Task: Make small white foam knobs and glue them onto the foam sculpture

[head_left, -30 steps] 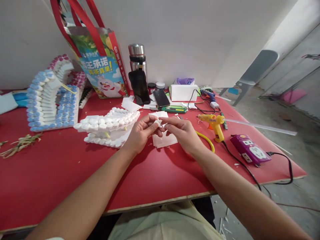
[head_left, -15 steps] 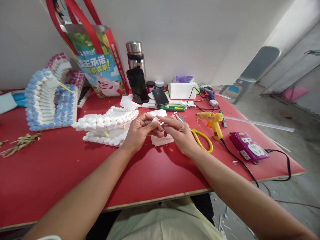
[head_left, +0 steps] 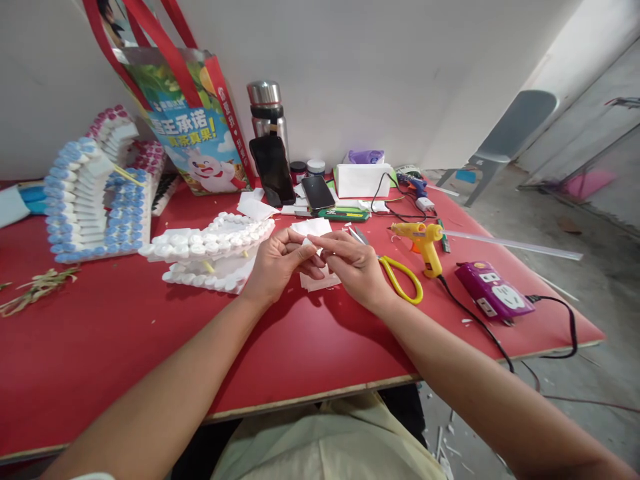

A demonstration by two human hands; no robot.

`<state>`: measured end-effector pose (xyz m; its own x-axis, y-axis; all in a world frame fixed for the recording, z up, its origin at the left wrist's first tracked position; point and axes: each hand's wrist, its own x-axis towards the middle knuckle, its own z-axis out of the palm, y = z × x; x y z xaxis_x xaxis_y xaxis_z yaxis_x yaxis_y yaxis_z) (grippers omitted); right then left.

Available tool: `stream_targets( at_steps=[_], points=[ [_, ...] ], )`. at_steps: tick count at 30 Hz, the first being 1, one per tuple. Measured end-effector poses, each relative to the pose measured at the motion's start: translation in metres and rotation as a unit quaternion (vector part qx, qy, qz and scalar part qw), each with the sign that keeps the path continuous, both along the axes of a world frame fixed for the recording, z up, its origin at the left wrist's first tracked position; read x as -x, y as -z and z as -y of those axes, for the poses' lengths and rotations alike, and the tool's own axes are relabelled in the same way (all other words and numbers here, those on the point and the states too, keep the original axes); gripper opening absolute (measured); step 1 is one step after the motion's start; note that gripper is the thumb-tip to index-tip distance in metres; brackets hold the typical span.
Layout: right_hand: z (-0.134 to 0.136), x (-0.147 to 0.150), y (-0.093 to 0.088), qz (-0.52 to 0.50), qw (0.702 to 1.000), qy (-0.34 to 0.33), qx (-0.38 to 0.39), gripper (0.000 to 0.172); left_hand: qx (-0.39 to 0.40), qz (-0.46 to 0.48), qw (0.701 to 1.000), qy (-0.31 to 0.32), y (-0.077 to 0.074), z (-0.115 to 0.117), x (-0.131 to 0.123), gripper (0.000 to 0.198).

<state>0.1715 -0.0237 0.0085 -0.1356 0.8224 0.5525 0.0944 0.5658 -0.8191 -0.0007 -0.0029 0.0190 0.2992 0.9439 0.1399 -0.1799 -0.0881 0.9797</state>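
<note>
Small white paper-like piece [head_left: 311, 245] pinched in left hand [head_left: 279, 265] above red worktop [head_left: 310, 363], inward of its near edge; right hand [head_left: 356, 268] touches it, grip unclear; uneven finger pressure could crease it.

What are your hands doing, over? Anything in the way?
Left hand pinching small white piece. Right hand close up, exact grip unclear. White sheets below. Yellow-handled scissors beside right hand, not blocking.
</note>
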Motion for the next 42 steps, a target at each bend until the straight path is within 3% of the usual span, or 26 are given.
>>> stream_targets(
  at_steps=[10,21,27,35,42],
  points=[
    [0.0,-0.002,0.008,0.125,0.985,0.034,-0.111,0.051,-0.028,-0.032,0.999,-0.022,0.002,0.001,0.002,0.032],
    [0.0,-0.002,-0.004,-0.007,1.0,-0.017,0.025,0.056,-0.061,-0.019,0.998,-0.011,-0.007,-0.003,0.0,0.026],
    [0.0,-0.003,-0.001,0.016,1.0,-0.009,-0.019,0.056,-0.063,-0.032,0.997,-0.008,-0.006,-0.003,0.001,0.028],
    [0.0,-0.002,0.002,0.101,0.993,0.015,-0.066,0.056,-0.023,-0.021,0.999,0.01,-0.002,-0.002,0.002,0.03],
    [0.0,-0.005,-0.006,0.083,0.996,0.03,0.004,0.039,0.105,0.071,0.987,0.097,-0.002,-0.008,0.003,0.027]
  ],
)
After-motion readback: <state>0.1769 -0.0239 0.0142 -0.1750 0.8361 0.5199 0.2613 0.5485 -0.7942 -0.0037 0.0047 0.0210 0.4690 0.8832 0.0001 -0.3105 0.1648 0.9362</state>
